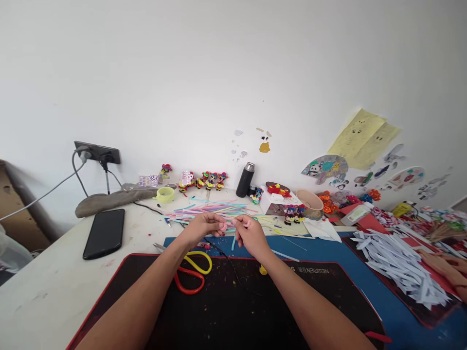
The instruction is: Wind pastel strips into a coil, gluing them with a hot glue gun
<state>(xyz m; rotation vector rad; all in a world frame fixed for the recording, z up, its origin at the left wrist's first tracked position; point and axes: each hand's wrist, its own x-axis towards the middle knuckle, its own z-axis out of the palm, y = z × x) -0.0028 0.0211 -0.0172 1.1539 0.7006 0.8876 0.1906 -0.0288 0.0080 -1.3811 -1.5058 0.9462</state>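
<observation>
Both hands are raised over the far edge of the black mat, fingertips a short gap apart. My left hand (pixel 209 227) is closed in a pinch on a small pink curled strip (pixel 224 226). Opposite it, my right hand (pixel 250 232) has thumb and finger pressed together, with a bit of pink showing by its fingers; what exactly it grips is too small to make out. Behind the hands lies a loose pile of pastel strips (pixel 204 210). Under my left forearm rest scissors (pixel 189 277) with one red and one yellow handle loop.
A black phone (pixel 104 233) lies left on the white table. Along the wall stand several small colourful figures (pixel 211 181), a roll of tape (pixel 165 194) and a black thermos (pixel 245 180). At right, a heap of white paper strips (pixel 397 265) lies beside another person's hand (pixel 443 270).
</observation>
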